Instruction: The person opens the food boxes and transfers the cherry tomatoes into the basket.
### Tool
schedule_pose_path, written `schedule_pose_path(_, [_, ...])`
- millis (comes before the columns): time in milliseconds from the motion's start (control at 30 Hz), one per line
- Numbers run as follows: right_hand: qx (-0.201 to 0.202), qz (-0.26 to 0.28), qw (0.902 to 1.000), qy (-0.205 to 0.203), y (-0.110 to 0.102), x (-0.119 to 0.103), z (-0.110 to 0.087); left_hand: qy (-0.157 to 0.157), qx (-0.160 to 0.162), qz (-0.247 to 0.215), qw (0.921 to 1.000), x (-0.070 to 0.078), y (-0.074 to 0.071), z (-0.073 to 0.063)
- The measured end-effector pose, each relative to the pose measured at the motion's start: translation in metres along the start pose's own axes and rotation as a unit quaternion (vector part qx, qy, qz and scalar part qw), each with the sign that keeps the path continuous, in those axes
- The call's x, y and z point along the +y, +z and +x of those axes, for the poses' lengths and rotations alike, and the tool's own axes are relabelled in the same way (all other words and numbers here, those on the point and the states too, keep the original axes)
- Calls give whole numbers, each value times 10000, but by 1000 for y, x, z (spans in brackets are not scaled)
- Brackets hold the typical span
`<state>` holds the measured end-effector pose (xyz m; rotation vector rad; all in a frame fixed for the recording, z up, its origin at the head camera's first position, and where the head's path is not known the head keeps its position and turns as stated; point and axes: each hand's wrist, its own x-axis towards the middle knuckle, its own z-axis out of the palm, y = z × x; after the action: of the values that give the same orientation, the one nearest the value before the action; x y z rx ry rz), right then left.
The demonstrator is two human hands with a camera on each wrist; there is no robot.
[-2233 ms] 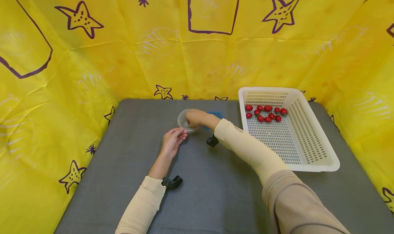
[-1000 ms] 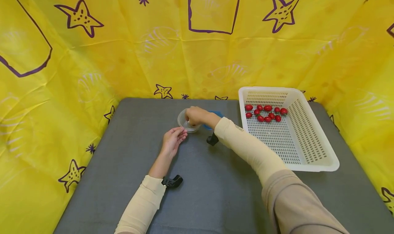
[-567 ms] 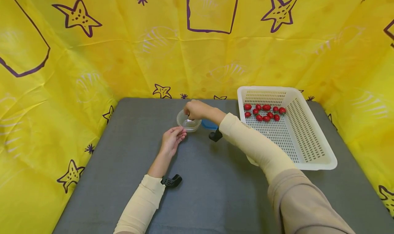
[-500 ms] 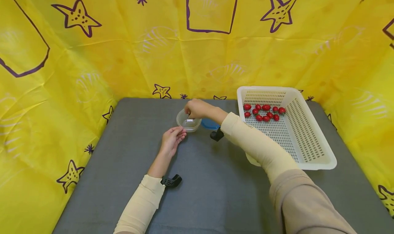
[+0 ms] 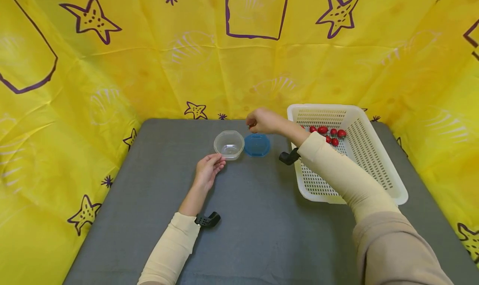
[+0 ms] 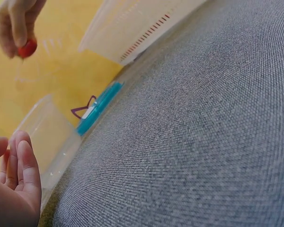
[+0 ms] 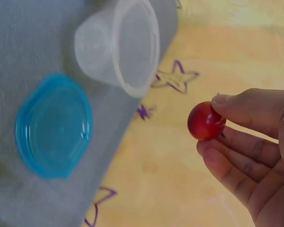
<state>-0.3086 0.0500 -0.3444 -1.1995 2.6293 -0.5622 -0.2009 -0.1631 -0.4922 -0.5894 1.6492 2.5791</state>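
Between its thumb and fingertips my right hand (image 5: 263,120) pinches a red cherry tomato (image 7: 206,121), up in the air above the blue lid (image 5: 257,145). The same tomato shows at the upper left of the left wrist view. My left hand (image 5: 209,170) pinches the near rim of a clear plastic container (image 5: 229,139), which stands on the table left of the lid. No tomato shows inside the container. In the left wrist view, the left thumb and fingers lie along the container's wall.
A white perforated basket (image 5: 389,168) stands at the right, with several cherry tomatoes (image 5: 322,130) toward its back; the right forearm crosses over it and hides some. Behind the grey table (image 5: 239,235) hangs a yellow patterned cloth (image 5: 239,77).
My right hand has come up out of the clear container and moved right, over the lid, with the cherry tomato. The blue lid is now uncovered. My left hand has stayed at the rim.
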Motion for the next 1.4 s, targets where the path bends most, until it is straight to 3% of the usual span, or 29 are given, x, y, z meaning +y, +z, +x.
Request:
schedule_pose_path(233, [568, 484, 9955, 588, -24, 21, -30, -8, 3, -33, 10000, 0, 1, 0])
schedule_pose_path(433, [1007, 1135, 9804, 1258, -41, 42, -58, -37, 0, -57, 10000, 1, 1, 0])
schedule_pose_path(633, [1217, 1030, 9768, 1431, -45, 63, -83, -31, -1, -31, 10000, 1, 0, 1])
schedule_pose_path(967, [1276, 922, 9677, 1967, -34, 100, -109, -8, 0, -68, 10000, 1, -1, 1])
schedule_pose_path(1400, [532, 375, 9809, 1835, 14, 134, -108, -50, 6, -109, 9999, -2, -2, 3])
